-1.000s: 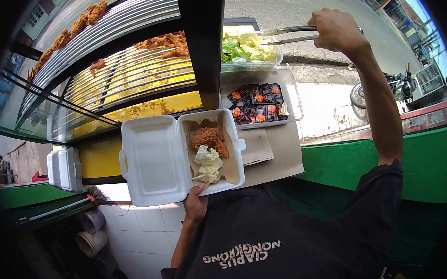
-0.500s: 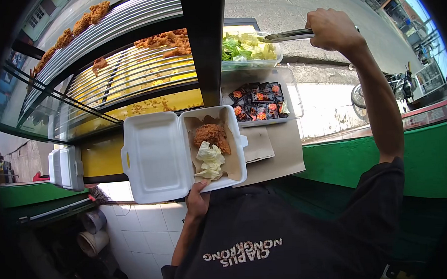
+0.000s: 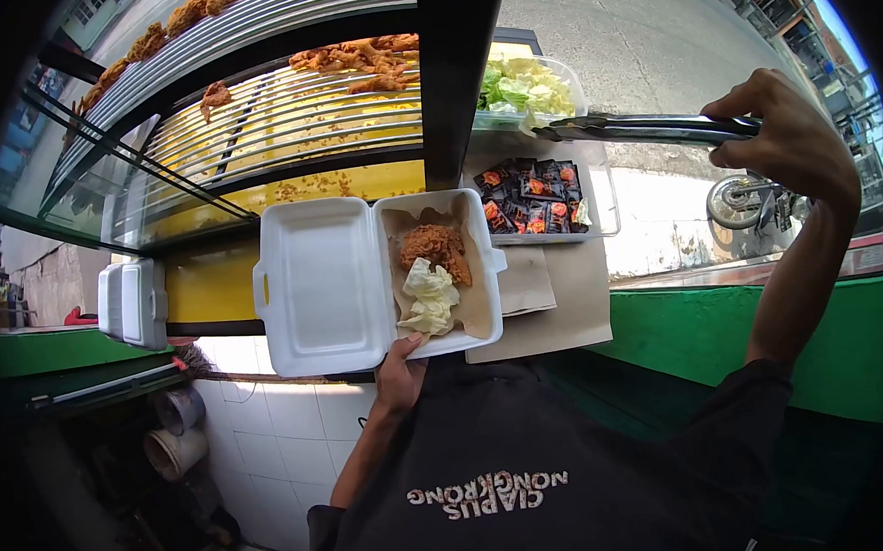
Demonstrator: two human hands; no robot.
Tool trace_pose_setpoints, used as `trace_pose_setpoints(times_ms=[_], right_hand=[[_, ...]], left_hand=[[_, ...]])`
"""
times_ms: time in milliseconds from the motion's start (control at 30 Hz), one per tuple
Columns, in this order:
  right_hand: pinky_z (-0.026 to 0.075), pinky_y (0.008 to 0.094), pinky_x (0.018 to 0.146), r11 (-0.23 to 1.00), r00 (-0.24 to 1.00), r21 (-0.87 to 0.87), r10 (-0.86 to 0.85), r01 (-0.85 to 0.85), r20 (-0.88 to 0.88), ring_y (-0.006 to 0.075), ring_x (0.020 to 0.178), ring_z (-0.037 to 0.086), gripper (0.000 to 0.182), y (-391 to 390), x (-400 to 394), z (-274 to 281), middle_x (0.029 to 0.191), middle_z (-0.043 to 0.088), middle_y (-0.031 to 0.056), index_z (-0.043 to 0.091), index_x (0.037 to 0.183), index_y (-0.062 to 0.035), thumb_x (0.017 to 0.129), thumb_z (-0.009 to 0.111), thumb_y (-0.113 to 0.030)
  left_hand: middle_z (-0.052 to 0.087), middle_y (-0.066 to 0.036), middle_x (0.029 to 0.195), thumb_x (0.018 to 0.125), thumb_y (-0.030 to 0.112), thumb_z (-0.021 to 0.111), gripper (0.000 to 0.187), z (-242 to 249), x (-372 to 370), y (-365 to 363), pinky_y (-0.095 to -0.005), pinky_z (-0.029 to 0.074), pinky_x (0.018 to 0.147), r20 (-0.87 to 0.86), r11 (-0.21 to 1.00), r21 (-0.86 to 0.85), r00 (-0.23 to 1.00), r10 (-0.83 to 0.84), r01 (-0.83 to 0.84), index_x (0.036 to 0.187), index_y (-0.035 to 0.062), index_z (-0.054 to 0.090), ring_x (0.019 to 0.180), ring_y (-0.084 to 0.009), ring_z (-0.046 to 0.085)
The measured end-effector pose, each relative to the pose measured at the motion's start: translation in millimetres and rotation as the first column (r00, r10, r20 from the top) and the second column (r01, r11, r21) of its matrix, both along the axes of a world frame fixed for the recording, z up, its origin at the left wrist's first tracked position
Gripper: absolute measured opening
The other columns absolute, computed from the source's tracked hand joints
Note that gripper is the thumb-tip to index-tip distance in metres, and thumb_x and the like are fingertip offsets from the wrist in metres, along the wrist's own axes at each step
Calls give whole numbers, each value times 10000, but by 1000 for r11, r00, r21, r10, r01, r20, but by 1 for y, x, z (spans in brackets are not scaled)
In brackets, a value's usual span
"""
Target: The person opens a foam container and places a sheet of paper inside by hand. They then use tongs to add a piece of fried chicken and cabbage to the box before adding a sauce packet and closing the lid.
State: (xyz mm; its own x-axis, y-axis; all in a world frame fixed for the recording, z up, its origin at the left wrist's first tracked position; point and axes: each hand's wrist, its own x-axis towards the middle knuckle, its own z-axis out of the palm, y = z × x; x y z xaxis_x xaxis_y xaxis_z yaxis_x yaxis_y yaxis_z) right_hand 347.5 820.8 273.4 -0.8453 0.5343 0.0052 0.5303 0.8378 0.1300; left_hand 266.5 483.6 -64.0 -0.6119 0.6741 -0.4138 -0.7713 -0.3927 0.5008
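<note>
- Glass-fronted display racks (image 3: 257,116) of fried chicken stand left of the foam box (image 3: 378,278).
- Left hand (image 3: 399,374) grips the foam box's near edge, keeping it level, lid open; fried chicken (image 3: 435,248) and cabbage (image 3: 428,296) sit inside on paper.
- Sauce sachets (image 3: 535,195) lie just right of the box.
- Right hand (image 3: 795,142) pinches metal tongs (image 3: 642,129) closed, empty, near the lettuce tub (image 3: 527,87).
</note>
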Motion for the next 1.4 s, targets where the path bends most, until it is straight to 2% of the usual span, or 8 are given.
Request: trace_pose_setpoints(times_ms=[67, 200, 333, 467, 600, 767, 1067, 1400], right_hand=[[466, 351, 765, 985, 993, -133, 105, -111, -52, 217, 859, 572, 367, -12, 13, -5, 912, 594, 88, 749, 923, -53, 597, 830, -201], [492, 382, 690, 901, 927, -419, 249, -115, 282, 253, 682, 635, 269, -45, -17, -14, 737, 692, 115, 746, 882, -26, 638, 748, -139], [434, 352, 518, 860, 845, -285, 489, -424, 218, 208, 538, 597, 280, -52, -14, -37, 663, 657, 58, 756, 877, -81, 600, 734, -113], [494, 353, 687, 919, 941, -384, 204, -89, 271, 239, 706, 650, 318, -39, -16, -12, 758, 708, 105, 757, 928, -54, 618, 745, -125], [447, 345, 803, 999, 999, -15, 45, -45, -5, 232, 897, 573, 365, 5, -3, -12, 956, 629, 116, 746, 946, -31, 639, 807, -219], [521, 378, 818, 976, 989, 191, -124, 105, 87, 270, 877, 663, 435, 55, -61, -46, 1010, 690, 117, 706, 1107, -93, 696, 729, -235], [540, 368, 843, 977, 984, 205, -93, 61, 150, 258, 987, 664, 447, 91, -105, -102, 1083, 689, 75, 667, 1114, -118, 698, 778, -239], [539, 385, 776, 979, 994, 197, 27, -47, 101, 259, 825, 674, 399, 79, -114, -104, 941, 704, 103, 705, 1119, -148, 727, 727, -216]], left_hand=[[584, -80, 1151, 915, 116, 535, 266, -2, 0, -1, -326, 405, 1009, 9, 1000, 4, 1000, -9, 9, 1145, -15, 556, 1109, -174, 551], [582, -118, 1231, 929, 150, 487, 332, -6, 1, -2, -356, 381, 1051, -3, 1000, -8, 1000, -21, 21, 1187, -52, 543, 1195, -204, 525], [569, -120, 1254, 926, 137, 489, 347, -17, -2, -5, -349, 392, 1044, -24, 992, 107, 998, -64, 66, 1216, -50, 525, 1204, -200, 521], [551, -123, 1286, 923, 130, 488, 381, -15, 2, -4, -352, 395, 1047, -57, 998, 22, 997, -52, 54, 1258, -51, 496, 1222, -203, 512], [531, -123, 1313, 924, 138, 485, 409, -8, 4, 2, -367, 383, 1066, -44, 1000, -15, 999, 11, -12, 1283, -56, 471, 1243, -215, 499], [522, -125, 1328, 924, 145, 482, 417, -6, 6, -3, -377, 375, 1075, -47, 1000, 27, 999, 0, 1, 1286, -60, 465, 1258, -220, 490], [535, -110, 1324, 926, 150, 474, 413, -13, 11, -8, -377, 376, 1074, -90, 997, 72, 996, 27, -21, 1296, -35, 475, 1256, -220, 496], [527, -107, 1338, 929, 160, 471, 429, -19, 11, -11, -380, 362, 1078, -99, 999, 41, 994, 34, -30, 1316, -24, 460, 1264, -220, 486]])
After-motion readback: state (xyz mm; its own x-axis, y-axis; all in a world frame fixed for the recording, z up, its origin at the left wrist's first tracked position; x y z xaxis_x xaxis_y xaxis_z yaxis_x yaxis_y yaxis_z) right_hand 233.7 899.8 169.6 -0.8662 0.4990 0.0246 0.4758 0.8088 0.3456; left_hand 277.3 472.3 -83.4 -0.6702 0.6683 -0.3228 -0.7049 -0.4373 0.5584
